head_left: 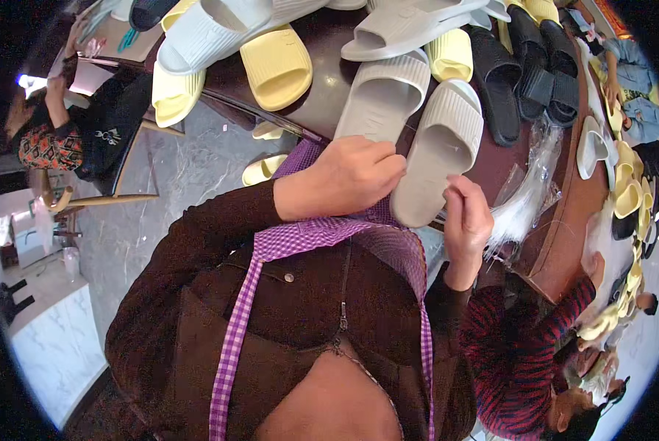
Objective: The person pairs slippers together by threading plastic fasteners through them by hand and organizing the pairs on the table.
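Two grey slide sandals lie side by side near the table's front edge: the left slide [385, 88] and the right slide [436, 158]. My left hand [348, 176] is closed over the heel end of the left slide, its fingers curled together. Whatever it pinches is hidden. Beside the edge of the right slide, my right hand [468, 220] has thumb and fingertips pressed together. Anything between them is too small to make out. A bundle of thin, clear plastic strands [524, 209] lies right of my right hand.
Yellow slides [276, 70], grey slides [204, 33] and black slides [497, 88] crowd the far side of the dark table [329, 55]. At the right, a person in a striped top [510, 367] is near more slides. A wooden chair [105, 198] stands left.
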{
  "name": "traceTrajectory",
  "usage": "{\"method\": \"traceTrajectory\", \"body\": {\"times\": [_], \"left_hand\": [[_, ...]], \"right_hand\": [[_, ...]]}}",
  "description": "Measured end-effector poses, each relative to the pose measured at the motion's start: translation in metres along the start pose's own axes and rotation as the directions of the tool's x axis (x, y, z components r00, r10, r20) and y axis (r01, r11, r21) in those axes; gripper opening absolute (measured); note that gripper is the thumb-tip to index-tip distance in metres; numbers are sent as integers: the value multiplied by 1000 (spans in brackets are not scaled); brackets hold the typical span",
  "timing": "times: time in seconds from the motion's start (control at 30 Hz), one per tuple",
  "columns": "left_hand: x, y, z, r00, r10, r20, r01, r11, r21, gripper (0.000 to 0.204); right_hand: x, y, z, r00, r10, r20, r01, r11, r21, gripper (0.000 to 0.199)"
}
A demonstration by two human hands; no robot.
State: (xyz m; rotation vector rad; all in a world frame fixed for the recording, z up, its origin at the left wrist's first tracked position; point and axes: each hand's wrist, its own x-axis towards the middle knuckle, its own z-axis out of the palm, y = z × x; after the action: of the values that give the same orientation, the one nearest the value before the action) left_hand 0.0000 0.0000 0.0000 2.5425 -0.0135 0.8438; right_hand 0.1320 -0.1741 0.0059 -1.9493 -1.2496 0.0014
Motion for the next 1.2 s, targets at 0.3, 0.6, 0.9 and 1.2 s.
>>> {"method": "traceTrajectory", "body": {"times": [0.3,0.6,0.9,1.2], "left_hand": [[6,3,11,998,70,-2,-70,997,-25,13],[-8,-1,-28,988,126,-90,-124,992,29,13],[-13,-18,2,996,94,-7,-91,985,146,13],[19,-29,57,994,-74,79,48,956,289,7]], "right_hand": [[15,-8,6,973,-232,19,233,970,-73,10],[-1,5,-29,985,-35,167,41,999,-29,7],[24,29,-1,979,-142,146,168,969,-180,4],[48,40,14,989,-142,31,145,956,-256,16]]}}
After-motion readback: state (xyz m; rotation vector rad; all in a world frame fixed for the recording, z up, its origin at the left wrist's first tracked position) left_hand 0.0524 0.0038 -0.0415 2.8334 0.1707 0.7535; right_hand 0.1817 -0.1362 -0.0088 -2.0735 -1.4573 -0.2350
